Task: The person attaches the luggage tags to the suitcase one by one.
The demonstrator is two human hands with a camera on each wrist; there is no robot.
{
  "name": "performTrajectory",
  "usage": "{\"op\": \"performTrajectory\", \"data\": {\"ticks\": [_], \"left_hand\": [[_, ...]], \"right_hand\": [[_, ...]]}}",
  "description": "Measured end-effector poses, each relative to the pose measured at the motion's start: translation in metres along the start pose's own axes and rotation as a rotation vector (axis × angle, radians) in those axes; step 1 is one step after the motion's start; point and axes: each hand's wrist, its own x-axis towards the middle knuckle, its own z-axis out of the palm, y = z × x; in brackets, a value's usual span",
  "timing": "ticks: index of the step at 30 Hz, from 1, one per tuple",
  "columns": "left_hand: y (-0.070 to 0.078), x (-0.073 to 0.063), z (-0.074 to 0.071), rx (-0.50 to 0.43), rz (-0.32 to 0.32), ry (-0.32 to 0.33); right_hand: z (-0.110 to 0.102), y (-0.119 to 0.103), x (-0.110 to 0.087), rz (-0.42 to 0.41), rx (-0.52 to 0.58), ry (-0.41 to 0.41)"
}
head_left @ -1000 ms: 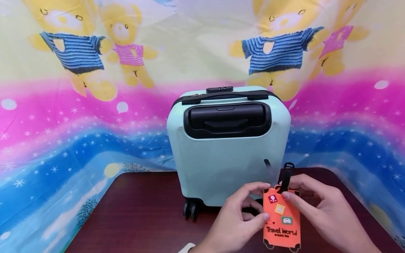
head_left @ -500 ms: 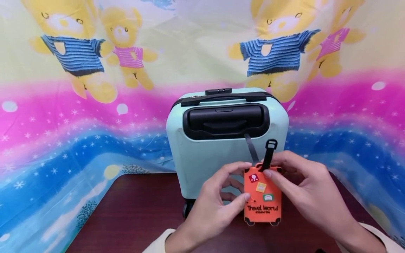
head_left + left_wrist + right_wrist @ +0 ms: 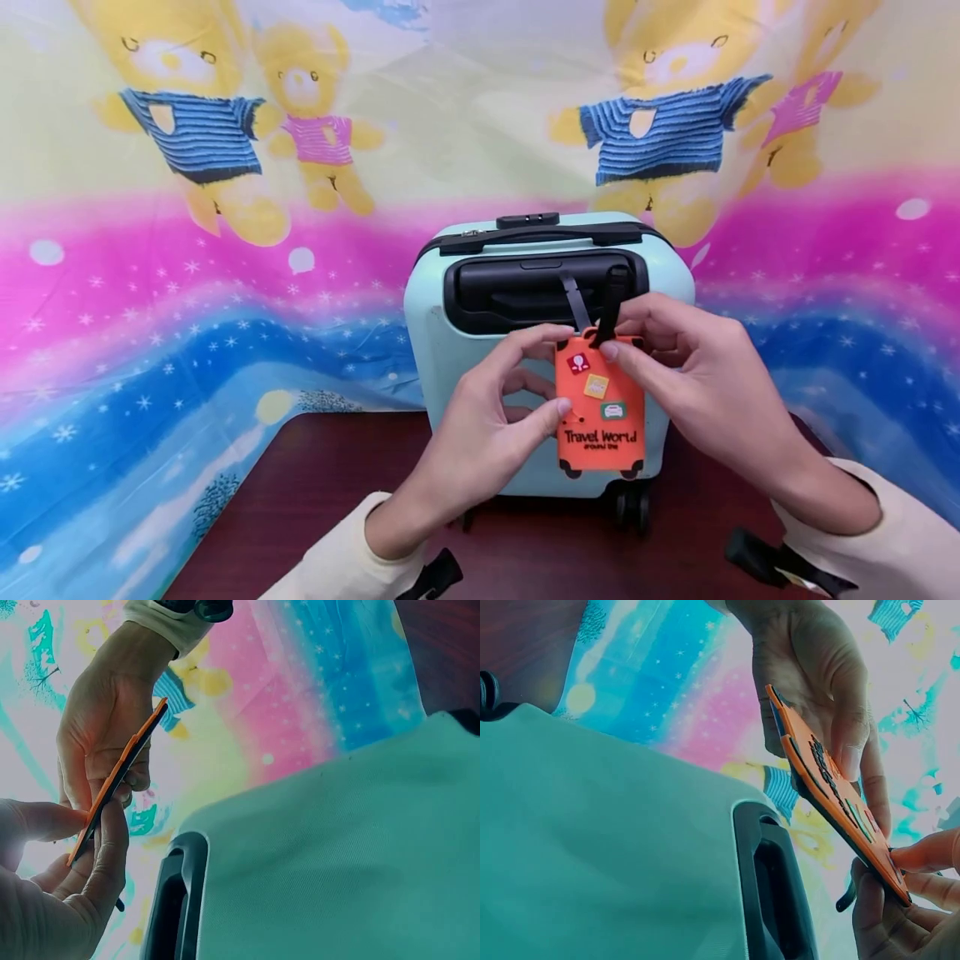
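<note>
An orange luggage tag [image 3: 600, 417], shaped like a small suitcase with "Travel World" lettering, is held up before a mint-green suitcase [image 3: 480, 400]. My left hand [image 3: 487, 417] pinches the tag's left edge between thumb and fingers. At its upper right corner, by the base of the black strap [image 3: 613, 300], my right hand [image 3: 697, 375] pinches it. The strap's buckle end stands up, and its other end leans left in front of the suitcase's black handle recess [image 3: 487, 287]. In the left wrist view the tag [image 3: 120, 776] shows edge-on, with a dark back.
The suitcase stands upright on a dark red-brown table [image 3: 330, 467], its black carry handle [image 3: 540, 233] and combination lock [image 3: 527, 220] on top. A cloth backdrop [image 3: 465, 125] printed with bears hangs behind. Black straps [image 3: 780, 562] hang at both sleeves.
Both hands have carried the luggage tag up and to the left, from low near the table to in front of the suitcase's upper half. Their grip on it looks the same.
</note>
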Motion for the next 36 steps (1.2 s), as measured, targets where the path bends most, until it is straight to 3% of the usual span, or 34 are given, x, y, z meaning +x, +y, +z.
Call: {"op": "performTrajectory", "data": {"ticks": [13, 20, 36], "left_hand": [[0.008, 0.025, -0.018, -0.005, 0.008, 0.014], [0.013, 0.035, -0.023, 0.007, 0.005, 0.02], [0.022, 0.059, -0.038, 0.057, -0.122, -0.006]], "right_hand": [[-0.001, 0.002, 0.037, 0.106, 0.049, -0.044], [-0.005, 0.0, 0.051, 0.122, 0.051, -0.065], [-0.004, 0.002, 0.084, 0.229, 0.101, -0.177]]}}
